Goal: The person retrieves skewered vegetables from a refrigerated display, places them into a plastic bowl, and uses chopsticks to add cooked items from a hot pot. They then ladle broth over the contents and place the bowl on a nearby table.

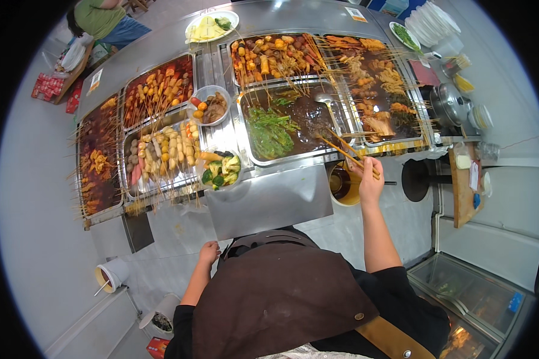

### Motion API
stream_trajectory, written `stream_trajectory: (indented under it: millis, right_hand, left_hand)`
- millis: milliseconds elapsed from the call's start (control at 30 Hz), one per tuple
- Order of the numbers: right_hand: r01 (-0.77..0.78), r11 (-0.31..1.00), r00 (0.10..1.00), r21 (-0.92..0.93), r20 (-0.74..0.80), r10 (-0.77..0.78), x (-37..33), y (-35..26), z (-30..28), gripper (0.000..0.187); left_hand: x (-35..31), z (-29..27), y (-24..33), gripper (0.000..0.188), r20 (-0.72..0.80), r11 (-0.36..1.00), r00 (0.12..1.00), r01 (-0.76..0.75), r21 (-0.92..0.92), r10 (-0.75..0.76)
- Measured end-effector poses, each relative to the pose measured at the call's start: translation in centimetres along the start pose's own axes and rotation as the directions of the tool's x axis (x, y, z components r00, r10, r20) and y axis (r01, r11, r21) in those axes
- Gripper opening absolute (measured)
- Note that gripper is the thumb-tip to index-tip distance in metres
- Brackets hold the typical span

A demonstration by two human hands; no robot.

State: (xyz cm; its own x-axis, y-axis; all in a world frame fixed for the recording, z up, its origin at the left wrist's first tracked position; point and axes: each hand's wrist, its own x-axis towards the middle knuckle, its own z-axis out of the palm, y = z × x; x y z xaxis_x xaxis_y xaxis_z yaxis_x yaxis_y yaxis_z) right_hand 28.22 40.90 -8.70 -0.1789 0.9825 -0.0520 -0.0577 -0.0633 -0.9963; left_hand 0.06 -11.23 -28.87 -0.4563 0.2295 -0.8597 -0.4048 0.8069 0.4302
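Observation:
My right hand (pixel 370 173) is closed round a pair of long wooden chopsticks (pixel 348 152). Their tips dip into the dark broth of a rectangular metal pan (pixel 317 157), at its lower right. Leafy greens (pixel 269 133) float on the pan's left side, and a metal ladle (pixel 327 103) rests in its upper right corner. Low beside my apron hangs my left hand (pixel 209 251), fingers loosely curled, with nothing visible in them. A clear bowl of broccoli (pixel 221 170) stands at the counter's front edge. Behind it is a clear tub of meat and small sausages (pixel 211 107).
Pans of skewers (pixel 272 57) surround the broth pan, their sticks jutting outward. A steel shelf (pixel 269 203) projects toward me. Below my right hand stands a yellow bucket (pixel 343 185). Plates (pixel 431 24) and a lidded pot (pixel 452 103) are at right. Another person (pixel 105 24) is at far left.

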Motion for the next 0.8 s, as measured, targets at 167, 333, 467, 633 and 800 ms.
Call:
stream_trajectory:
  millis: [167,333,467,633,800]
  right_hand:
    - [-0.045,0.998,0.998,-0.049,0.03,0.047,0.8,1.5,1.7,0.033]
    - [-0.122,0.976,0.98,0.181,-0.133,0.147,4.9,5.9,6.2,0.037]
    - [-0.177,0.931,0.929,0.32,-0.258,0.265,7.6,7.9,9.0,0.032]
    - [-0.243,0.88,0.885,0.407,-0.277,0.373,8.8,8.5,9.6,0.032]
    - [-0.313,0.745,0.832,0.589,-0.208,0.514,8.0,8.6,7.3,0.029]
  left_hand:
    - [-1.1,-0.7,1.4,0.03,0.087,0.982,0.996,-0.021,0.186,0.005]
    - [-0.9,-0.2,0.5,0.032,0.032,1.0,0.999,-0.007,-0.022,0.008]
    - [-0.4,-0.3,-1.0,0.032,-0.021,0.995,1.0,0.019,-0.096,-0.021]
    - [-0.3,-0.5,-2.7,0.027,-0.01,0.994,1.0,-0.021,-0.108,0.02]
    - [-1.6,-1.0,-2.1,0.019,0.075,0.983,0.99,-0.128,0.13,0.119]
